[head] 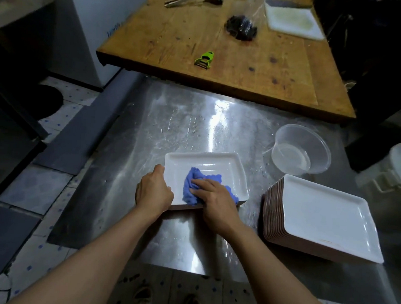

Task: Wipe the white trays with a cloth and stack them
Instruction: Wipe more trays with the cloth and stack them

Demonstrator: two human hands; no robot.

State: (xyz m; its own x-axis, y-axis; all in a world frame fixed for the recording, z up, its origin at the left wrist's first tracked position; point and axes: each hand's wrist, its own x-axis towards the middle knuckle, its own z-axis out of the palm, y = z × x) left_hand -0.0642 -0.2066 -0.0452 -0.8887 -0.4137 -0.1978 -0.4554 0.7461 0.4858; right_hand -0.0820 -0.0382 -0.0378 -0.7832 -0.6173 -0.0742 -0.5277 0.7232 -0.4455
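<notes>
Left hand [154,191] grips the left rim of a white tray [226,163], fingers curled on the edge. Right hand [215,199] presses a blue cloth [193,184] into the tray, fingers nearly straight and together. Tray sits on wet steel worktop [184,125]. Stack of white trays [326,216] right, clear plastic bowl [301,150] beyond it. Wooden table [224,41] far, green peeler [204,59] on it. Tiled floor [30,189] left.

steel table [184,132] | on it: white tray [208,162], tray stack [319,216], clear bowl [301,150], wooden board [223,48], perhaps resting on it

No readable text or labels anywhere.
</notes>
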